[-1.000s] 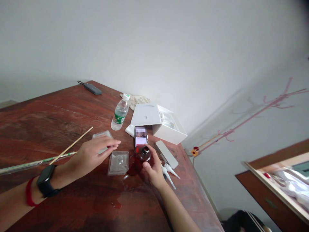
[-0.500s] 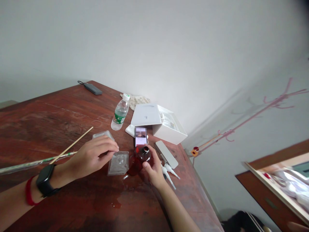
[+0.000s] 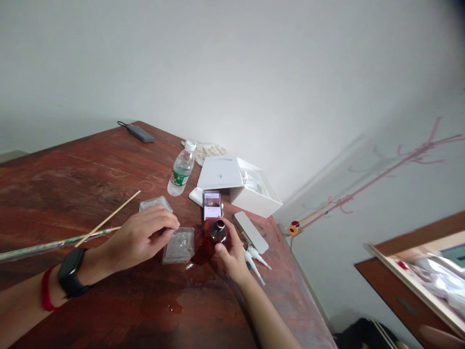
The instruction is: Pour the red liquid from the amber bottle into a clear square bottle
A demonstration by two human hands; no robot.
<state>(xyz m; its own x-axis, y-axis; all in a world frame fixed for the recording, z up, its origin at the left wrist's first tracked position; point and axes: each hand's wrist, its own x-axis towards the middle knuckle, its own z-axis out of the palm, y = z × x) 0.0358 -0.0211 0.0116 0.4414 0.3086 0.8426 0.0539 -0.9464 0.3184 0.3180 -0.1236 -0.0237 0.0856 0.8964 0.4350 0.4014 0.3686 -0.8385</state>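
Observation:
My right hand (image 3: 232, 252) wraps a brown glass bottle (image 3: 209, 241), whose neck is uncapped and whose base sits in dark red liquid. My left hand (image 3: 140, 237), wearing a black smartwatch (image 3: 69, 272) and a red wristband, curls over two clear plastic blister trays. Its fingertips are just beside the nearer tray (image 3: 178, 245), and its fingers cover part of the farther tray (image 3: 155, 203). I cannot tell whether they hold anything small. A phone (image 3: 212, 206) stands upright behind the bottle, with its screen blurred.
A white box (image 3: 254, 191) with its lid (image 3: 220, 173) stands behind the phone, beside a water bottle (image 3: 180, 169). White plastic droppers (image 3: 254, 263) lie near the right table edge. A bamboo stick (image 3: 109, 218) and long rod (image 3: 54, 249) lie left. Red liquid (image 3: 174, 306) stains the wooden table.
My left hand's fingers have curled from nearly flat and drawn slightly back over the trays. A blurred hand has appeared at the lower right corner.

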